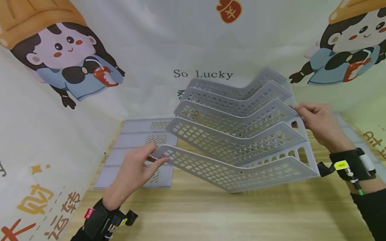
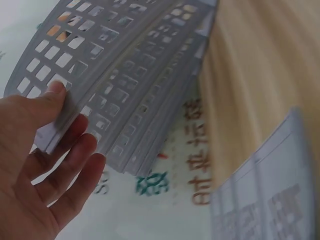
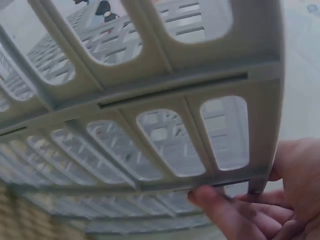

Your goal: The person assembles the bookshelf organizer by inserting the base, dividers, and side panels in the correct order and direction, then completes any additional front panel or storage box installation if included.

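A grey plastic desk file rack point(image 1: 238, 172) with several perforated, notched dividers is held tilted over the table in the head view. My left hand point(image 1: 135, 170) pinches the left corner of its nearest divider point(image 2: 67, 97) between thumb and fingers; in the left wrist view the other dividers fan out behind. On the right side, my right hand point(image 1: 321, 124) grips the edge of the slotted base point(image 1: 304, 144). Seen in the right wrist view, the fingers point(image 3: 220, 205) curl over the edge of that slotted side point(image 3: 262, 135). Part of the right hand is hidden behind the rack.
A flat grey panel point(image 1: 120, 172) with slotted patches lies on the wooden table point(image 1: 199, 214) at the left. Another grey panel point(image 1: 346, 125) lies at the right, partly behind the right arm. A white printed cloth point(image 1: 150, 43) with cartoon figures hangs behind and at the sides.
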Demonstrator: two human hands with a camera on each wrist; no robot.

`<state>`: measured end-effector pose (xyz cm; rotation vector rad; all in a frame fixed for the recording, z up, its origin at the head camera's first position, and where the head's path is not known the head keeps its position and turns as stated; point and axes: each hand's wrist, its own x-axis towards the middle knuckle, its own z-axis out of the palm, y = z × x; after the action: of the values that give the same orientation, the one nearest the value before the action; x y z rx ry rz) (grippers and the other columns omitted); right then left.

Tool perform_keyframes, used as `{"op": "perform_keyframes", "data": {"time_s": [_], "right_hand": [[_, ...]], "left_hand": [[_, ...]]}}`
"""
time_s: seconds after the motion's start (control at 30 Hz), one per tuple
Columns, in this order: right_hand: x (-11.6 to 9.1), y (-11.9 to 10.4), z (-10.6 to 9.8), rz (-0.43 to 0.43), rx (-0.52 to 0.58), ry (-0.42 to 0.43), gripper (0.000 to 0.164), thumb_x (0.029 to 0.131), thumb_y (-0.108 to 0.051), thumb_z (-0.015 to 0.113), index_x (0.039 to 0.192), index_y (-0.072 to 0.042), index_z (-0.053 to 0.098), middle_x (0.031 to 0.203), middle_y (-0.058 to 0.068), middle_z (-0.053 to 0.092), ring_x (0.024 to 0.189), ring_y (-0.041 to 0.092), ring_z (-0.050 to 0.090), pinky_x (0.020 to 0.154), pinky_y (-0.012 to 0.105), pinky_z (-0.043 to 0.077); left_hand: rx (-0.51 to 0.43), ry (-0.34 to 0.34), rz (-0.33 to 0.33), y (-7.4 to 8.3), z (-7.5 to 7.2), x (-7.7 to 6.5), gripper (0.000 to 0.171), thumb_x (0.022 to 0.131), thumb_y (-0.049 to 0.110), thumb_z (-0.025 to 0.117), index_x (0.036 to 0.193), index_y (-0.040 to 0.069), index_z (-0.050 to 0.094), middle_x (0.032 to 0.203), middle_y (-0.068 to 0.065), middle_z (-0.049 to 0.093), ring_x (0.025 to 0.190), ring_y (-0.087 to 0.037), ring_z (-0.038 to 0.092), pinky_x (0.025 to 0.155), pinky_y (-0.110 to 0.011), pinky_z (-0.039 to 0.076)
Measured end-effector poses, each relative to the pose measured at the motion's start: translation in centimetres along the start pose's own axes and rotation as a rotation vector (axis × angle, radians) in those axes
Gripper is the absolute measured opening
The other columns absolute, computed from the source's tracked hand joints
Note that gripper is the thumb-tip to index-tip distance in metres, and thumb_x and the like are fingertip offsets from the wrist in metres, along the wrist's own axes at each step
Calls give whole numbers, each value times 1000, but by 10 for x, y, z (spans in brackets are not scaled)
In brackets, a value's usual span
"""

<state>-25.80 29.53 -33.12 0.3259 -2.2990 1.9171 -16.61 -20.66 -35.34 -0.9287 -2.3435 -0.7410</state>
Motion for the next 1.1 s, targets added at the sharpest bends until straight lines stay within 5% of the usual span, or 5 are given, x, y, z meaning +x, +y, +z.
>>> {"op": "perform_keyframes", "data": {"time_s": [0.4, 0.67, 0.87, 1.0, 1.1], "right_hand": [[32, -60, -14, -12, -570, -124, 42, 105, -31, 57, 122, 5, 71, 93, 10, 75, 74, 15, 66, 60, 23, 51], [45, -75, 4, -33, -626, -219, 38, 105, -27, 58, 119, 6, 71, 98, 16, 73, 73, 19, 70, 62, 22, 54], [46, -76, 16, -68, -686, -215, 37, 105, -26, 58, 116, 7, 71, 103, 21, 70, 69, 17, 68, 58, 21, 54], [45, -77, 16, -24, -689, -238, 47, 105, -33, 57, 122, 10, 66, 101, 23, 71, 73, 23, 72, 58, 25, 57], [48, -79, 16, 61, -682, -265, 61, 104, -43, 56, 131, 12, 58, 99, 25, 70, 73, 26, 73, 61, 31, 59]], "left_hand": [[-103, -426, -110, 9, 58, -25, 39, 96, 20, 73, 63, 19, 52, 77, 1, 65, 68, -12, 60, 61, -30, 50], [-37, -465, -179, 11, 82, -32, 47, 90, 21, 80, 61, 15, 44, 79, 3, 54, 66, -10, 49, 55, -23, 40], [-104, -585, -241, 7, 71, -30, 18, 86, 17, 84, 95, 9, 70, 77, 7, 56, 65, -6, 51, 57, -24, 44], [-149, -708, -304, -11, 40, -16, 43, 90, 17, 78, 129, 5, 64, 102, -4, 68, 93, -23, 66, 79, -38, 54], [-108, -780, -360, -39, 21, -4, 60, 94, 24, 76, 145, 4, 51, 133, -21, 58, 123, -41, 54, 100, -57, 43]]}}
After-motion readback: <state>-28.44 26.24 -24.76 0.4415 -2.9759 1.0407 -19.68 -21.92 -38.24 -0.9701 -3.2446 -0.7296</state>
